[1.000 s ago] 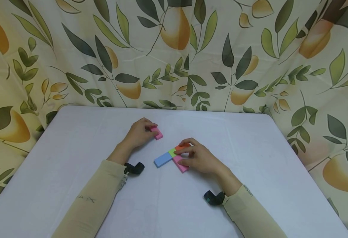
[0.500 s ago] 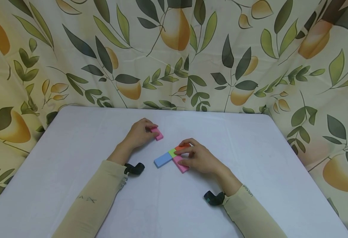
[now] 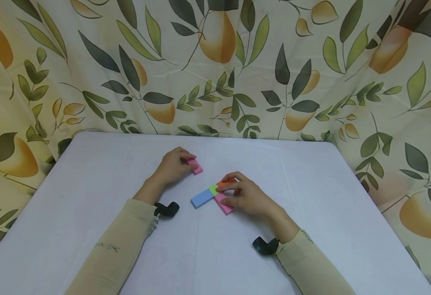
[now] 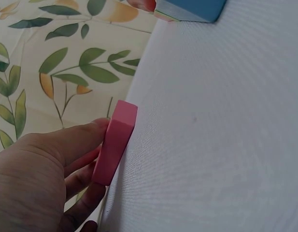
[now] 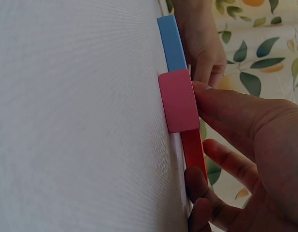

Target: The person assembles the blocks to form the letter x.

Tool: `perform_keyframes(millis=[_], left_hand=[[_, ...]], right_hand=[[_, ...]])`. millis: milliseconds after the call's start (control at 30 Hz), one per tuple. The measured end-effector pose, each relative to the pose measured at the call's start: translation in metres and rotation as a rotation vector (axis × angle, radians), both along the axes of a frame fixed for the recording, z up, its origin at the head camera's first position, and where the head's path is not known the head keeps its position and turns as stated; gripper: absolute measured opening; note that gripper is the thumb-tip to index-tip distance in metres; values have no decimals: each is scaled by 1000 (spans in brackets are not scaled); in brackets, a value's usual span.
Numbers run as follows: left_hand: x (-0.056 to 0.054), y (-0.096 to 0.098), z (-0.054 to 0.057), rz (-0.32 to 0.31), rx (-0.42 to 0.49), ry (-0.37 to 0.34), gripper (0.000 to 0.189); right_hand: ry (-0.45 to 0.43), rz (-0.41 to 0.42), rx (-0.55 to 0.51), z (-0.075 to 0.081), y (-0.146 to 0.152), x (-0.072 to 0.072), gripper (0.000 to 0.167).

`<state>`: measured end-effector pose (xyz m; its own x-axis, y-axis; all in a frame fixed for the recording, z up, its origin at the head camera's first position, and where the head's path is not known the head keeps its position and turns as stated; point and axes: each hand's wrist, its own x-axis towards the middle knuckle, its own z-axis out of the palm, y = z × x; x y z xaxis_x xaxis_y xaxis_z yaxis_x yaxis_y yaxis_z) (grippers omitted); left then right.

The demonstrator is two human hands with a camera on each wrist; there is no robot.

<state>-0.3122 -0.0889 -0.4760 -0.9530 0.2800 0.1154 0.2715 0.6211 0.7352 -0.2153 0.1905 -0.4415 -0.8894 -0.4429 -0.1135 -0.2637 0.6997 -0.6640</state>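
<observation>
My left hand [image 3: 174, 166] pinches a small pink block [image 3: 197, 169] between thumb and fingers, low over the white table. The left wrist view shows that pink block [image 4: 116, 142] on edge, thumb on one face and fingertips below. To the right, flat blocks lie joined: a long blue block [image 3: 201, 198], a green block [image 3: 213, 189], an orange block [image 3: 224, 182] and a second pink block [image 3: 222, 204] branching toward me. Over these rests my right hand [image 3: 252, 198], thumb on the pink one and fingers reaching across the green and orange ones, partly hiding them.
The white table [image 3: 127, 254] ends at a back edge against a curtain [image 3: 215, 82] printed with leaves and fruit. Each wrist carries a black camera, one at the left cuff [image 3: 167, 209] and another at the right cuff [image 3: 265, 246].
</observation>
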Motion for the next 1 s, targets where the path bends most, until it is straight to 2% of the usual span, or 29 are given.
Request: perform_keyframes(millis=[600,1000], left_hand=[[2,2,3,-1,14,-19,37],[3,2,5,-9,8,-3,37]], right_hand=[[3,2,5,0,0,-1,34],[9,8,6,-1,1,-2,34]])
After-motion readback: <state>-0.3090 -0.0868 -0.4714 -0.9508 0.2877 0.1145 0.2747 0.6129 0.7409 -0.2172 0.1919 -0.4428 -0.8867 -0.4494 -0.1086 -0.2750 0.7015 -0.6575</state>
